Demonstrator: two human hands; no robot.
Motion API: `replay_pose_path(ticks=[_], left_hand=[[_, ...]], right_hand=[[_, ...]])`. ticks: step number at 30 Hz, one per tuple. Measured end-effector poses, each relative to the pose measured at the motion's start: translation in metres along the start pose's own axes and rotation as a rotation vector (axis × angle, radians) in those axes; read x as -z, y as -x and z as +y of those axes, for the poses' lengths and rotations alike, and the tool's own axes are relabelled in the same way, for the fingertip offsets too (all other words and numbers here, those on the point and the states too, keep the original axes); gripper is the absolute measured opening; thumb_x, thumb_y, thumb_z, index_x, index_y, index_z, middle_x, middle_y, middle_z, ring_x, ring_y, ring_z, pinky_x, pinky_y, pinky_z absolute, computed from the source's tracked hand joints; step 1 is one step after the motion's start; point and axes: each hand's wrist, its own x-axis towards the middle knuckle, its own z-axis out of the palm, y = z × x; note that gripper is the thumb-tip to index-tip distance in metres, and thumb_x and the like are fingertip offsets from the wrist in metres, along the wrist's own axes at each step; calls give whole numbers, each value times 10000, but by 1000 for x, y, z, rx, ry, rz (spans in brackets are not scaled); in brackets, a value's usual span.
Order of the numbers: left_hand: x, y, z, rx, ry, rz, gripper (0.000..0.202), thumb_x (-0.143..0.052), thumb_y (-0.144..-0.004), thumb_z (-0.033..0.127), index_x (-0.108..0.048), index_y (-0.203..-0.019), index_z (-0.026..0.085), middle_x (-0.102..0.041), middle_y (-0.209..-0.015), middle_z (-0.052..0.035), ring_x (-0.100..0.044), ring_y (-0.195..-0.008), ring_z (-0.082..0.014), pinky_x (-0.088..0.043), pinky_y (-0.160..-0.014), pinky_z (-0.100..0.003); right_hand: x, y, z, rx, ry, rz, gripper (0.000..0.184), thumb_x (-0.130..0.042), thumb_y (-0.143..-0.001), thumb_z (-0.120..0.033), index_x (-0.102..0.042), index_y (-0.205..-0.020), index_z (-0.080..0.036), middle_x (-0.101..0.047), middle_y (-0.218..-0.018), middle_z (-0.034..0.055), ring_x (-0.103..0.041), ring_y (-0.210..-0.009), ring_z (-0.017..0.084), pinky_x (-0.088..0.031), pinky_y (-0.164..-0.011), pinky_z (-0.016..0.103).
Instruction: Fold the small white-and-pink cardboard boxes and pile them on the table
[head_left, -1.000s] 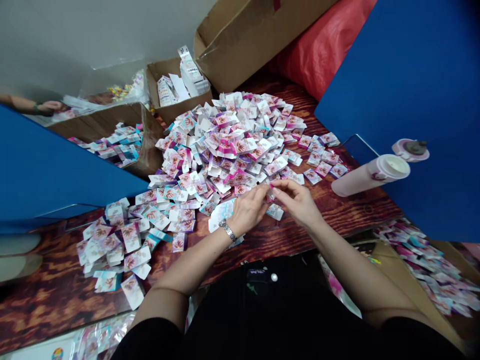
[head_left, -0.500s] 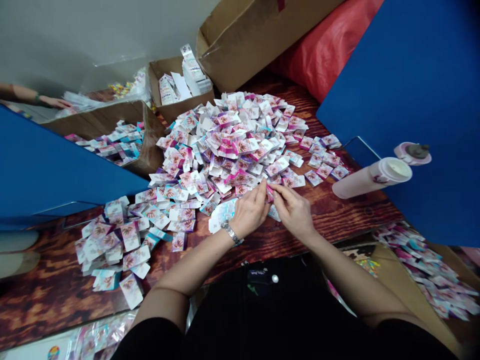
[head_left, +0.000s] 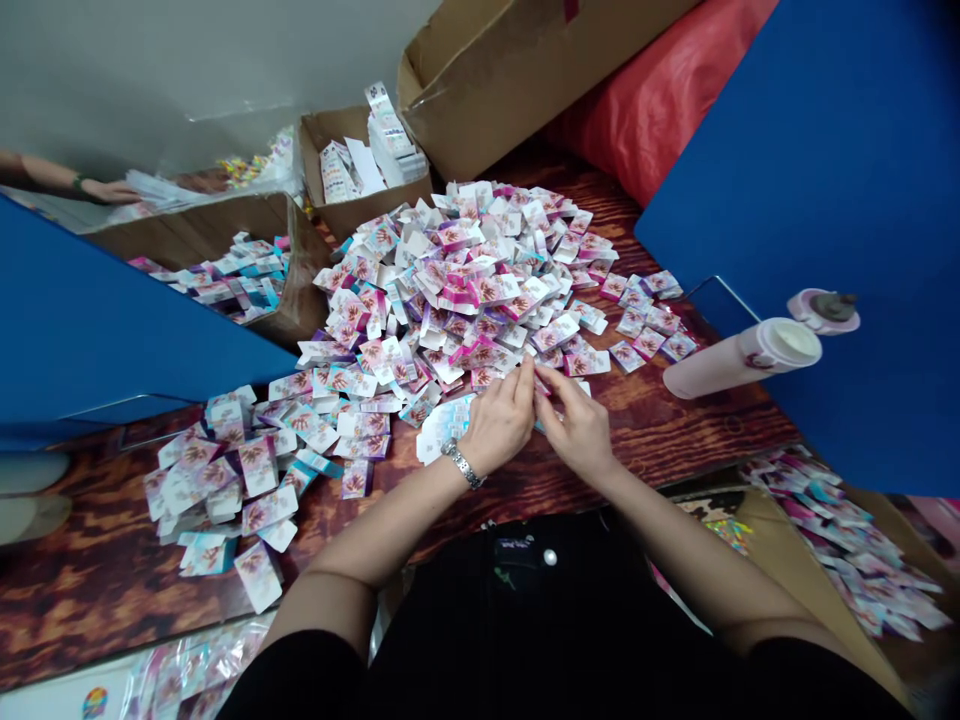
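My left hand (head_left: pixel 499 420), with a metal watch (head_left: pixel 463 463) on its wrist, and my right hand (head_left: pixel 576 422) meet at the near edge of the pile. Between their closed fingertips is a small pink carton (head_left: pixel 541 386), mostly covered by the fingers. A fan of flat light-blue cartons (head_left: pixel 444 428) lies on the table beside and partly beneath my left hand. Just beyond the fingers rises a big heap of small printed cartons (head_left: pixel 480 270), many with flaps up.
More cartons (head_left: pixel 202 480) spread at left. A pink bottle (head_left: pixel 742 360) with its lid open stands right, beside a blue panel (head_left: pixel 825 200). Cardboard boxes (head_left: pixel 352 212) line the back. Another person's hand (head_left: pixel 109 190) is at far left. A carton-filled box (head_left: pixel 862 550) sits low right.
My right hand has shifted slightly left and turned in, covering more of the pink carton. The other person's hand has moved a little. My left hand stays about the same.
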Motion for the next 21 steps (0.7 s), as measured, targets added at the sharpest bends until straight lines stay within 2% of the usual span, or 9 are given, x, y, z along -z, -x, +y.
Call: replay_pose_path(ticks=[3, 6, 8, 9, 11, 14, 16, 18, 21], left_hand=[[5, -1, -8, -3, 93, -35, 646, -455, -931, 259, -193, -1493, 78, -617, -1179, -176, -621, -1040, -258, -530, -872, -375], [20, 1, -25, -22, 188, 56, 689, -519, -928, 400, -230, -1486, 118, -544, -1321, -189, -558, -1186, -273, -500, -960, -411], [30, 8, -40, -7, 204, 169, 651, -529, -932, 423, -276, -1473, 162, -503, -1383, -172, -505, -1262, -263, -450, -1035, -434], [34, 15, -47, 10, 199, 215, 609, -529, -938, 409, -311, -1457, 177, -516, -1374, -159, -505, -1265, -253, -439, -1048, -439], [37, 35, -61, 48, 172, 259, 513, -527, -946, 370, -392, -1407, 189, -576, -1303, -139, -547, -1216, -240, -456, -1031, -438], [28, 78, -72, 101, 131, 223, 431, -517, -952, 328, -455, -1354, 188, -605, -1253, -132, -566, -1188, -235, -474, -1011, -430], [17, 106, -74, 131, 112, 178, 442, -512, -952, 324, -445, -1363, 177, -582, -1280, -145, -536, -1229, -238, -456, -1035, -432], [6, 128, -72, 137, 84, 102, 520, -530, -937, 379, -411, -1391, 153, -518, -1354, -180, -460, -1311, -269, -411, -1075, -465], [-10, 145, -70, 118, 19, -54, 764, -581, -856, 566, -361, -1424, 104, -344, -1484, -250, -251, -1431, -371, -312, -1115, -565]], right_hand=[[0, -15, 7, -65, -122, -127, 282, -528, -920, -272, -613, -1176, -188, -670, -1078, 88, -650, -936, 202, -560, -845, 356], [8, -56, 29, -152, -299, -316, 281, -575, -897, -344, -628, -1111, -170, -680, -1004, 78, -649, -785, 170, -578, -712, 321], [16, -92, 46, -165, -315, -181, 346, -525, -937, -382, -568, -1219, -186, -652, -1096, 93, -649, -880, 180, -573, -746, 330], [20, -108, 52, -139, -295, -66, 381, -445, -977, -383, -500, -1310, -207, -629, -1145, 100, -644, -922, 184, -568, -744, 335], [26, -125, 56, -78, -228, 46, 451, -369, -1008, -376, -350, -1441, -252, -556, -1275, 117, -631, -989, 193, -559, -749, 345], [14, -105, 43, 18, -126, 64, 551, -521, -945, -382, -360, -1453, -240, -507, -1335, 141, -617, -1003, 216, -553, -761, 358], [-10, -68, 28, 127, -126, -163, 412, -531, -936, -342, -526, -1330, -224, -600, -1201, 105, -628, -931, 193, -547, -815, 376], [-43, -30, 17, 224, -166, -429, 329, -488, -961, -312, -594, -1257, -216, -646, -1125, 81, -630, -973, 190, -537, -874, 374], [-95, 6, 12, 283, -51, -542, 393, -518, -953, -308, -574, -1286, -109, -573, -1282, 171, -539, -1204, 259, -452, -1039, 425]])
